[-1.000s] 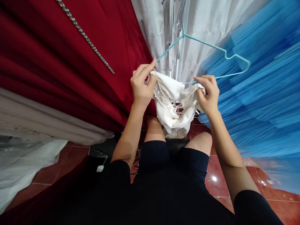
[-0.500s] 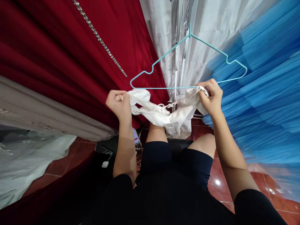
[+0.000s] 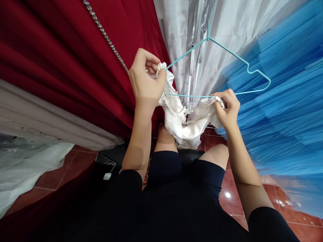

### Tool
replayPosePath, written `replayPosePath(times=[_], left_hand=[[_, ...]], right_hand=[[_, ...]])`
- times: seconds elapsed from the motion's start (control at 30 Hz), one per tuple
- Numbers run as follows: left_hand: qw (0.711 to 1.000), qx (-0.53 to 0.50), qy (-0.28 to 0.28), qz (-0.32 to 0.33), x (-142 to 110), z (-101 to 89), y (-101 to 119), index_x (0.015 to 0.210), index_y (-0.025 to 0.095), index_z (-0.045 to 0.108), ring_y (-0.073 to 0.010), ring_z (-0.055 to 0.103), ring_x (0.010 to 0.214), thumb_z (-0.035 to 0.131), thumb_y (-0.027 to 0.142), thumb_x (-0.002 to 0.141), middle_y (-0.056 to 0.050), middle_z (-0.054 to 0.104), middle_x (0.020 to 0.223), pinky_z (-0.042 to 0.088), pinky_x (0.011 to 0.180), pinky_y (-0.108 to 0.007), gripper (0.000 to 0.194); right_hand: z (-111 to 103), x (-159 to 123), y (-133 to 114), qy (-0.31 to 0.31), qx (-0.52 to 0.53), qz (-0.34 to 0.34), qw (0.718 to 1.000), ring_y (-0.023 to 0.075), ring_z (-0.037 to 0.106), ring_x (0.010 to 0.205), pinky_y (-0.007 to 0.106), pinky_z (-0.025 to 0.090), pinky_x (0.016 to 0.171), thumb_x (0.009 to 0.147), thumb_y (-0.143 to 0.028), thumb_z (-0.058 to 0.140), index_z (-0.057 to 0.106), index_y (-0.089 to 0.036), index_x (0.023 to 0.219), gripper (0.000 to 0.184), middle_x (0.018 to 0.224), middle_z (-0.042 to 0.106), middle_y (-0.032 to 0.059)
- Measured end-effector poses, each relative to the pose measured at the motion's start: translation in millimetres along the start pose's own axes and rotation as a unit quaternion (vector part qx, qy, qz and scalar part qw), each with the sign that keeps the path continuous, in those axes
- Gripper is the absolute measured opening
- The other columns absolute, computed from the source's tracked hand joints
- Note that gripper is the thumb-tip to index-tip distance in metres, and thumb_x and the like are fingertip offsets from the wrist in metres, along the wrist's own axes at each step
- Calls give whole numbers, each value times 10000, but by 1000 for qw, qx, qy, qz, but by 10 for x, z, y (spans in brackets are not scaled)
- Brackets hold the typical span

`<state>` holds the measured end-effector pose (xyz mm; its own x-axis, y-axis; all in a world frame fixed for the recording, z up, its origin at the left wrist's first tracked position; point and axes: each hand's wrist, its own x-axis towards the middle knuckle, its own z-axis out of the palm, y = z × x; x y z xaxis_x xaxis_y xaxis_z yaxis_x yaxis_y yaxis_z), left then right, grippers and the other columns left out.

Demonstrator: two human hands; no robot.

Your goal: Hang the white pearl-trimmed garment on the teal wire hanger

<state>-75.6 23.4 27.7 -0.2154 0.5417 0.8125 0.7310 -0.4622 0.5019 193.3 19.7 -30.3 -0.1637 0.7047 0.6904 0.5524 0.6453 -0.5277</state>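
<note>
A white satin garment with beaded trim (image 3: pixel 174 117) hangs between my two hands, its lower part drooping above my knees. My left hand (image 3: pixel 148 75) is closed on its left strap, raised against the left shoulder of a light-blue hanger (image 3: pixel 228 53); the hanger's left end is hidden behind the hand and cloth. Lower down, my right hand (image 3: pixel 227 107) pinches the garment's right side beside the hanger's bottom bar. The hanger hangs by its hook from something above the view.
Red drapery (image 3: pixel 101 67) with a beaded strip (image 3: pixel 106 35) hangs on the left. Blue tulle (image 3: pixel 285 111) fills the right side. A metal rack (image 3: pixel 191 67) and white cloth (image 3: pixel 234 23) stand behind the hanger. Red tiles (image 3: pixel 236 198) cover the floor.
My left hand has risen and moved right, bringing the garment's left strap up to the hanger's left shoulder. The right hand stays nearly in place, still gripping the other side.
</note>
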Motion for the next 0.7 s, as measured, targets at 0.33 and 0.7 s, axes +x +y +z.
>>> replayPosePath(times=[0.33, 0.7], left_hand=[[983, 2, -180, 23, -144, 77, -168, 1181, 247, 629, -181, 651, 863, 478, 328, 1001, -4, 687, 866, 467, 784, -316, 248], [976, -52, -206, 40, 55, -32, -470, 1157, 164, 657, -43, 418, 580, 645, 310, 939, 77, 667, 826, 371, 636, -230, 263]], right_hand=[[32, 34, 118, 16, -25, -35, 999, 169, 563, 995, 386, 497, 873, 827, -175, 495, 637, -242, 1101, 316, 1025, 574, 51], [-1077, 210, 780, 277, -205, 39, 938, 164, 459, 922, 285, 307, 536, 632, -74, 589, 477, -165, 994, 390, 1041, 473, 137]])
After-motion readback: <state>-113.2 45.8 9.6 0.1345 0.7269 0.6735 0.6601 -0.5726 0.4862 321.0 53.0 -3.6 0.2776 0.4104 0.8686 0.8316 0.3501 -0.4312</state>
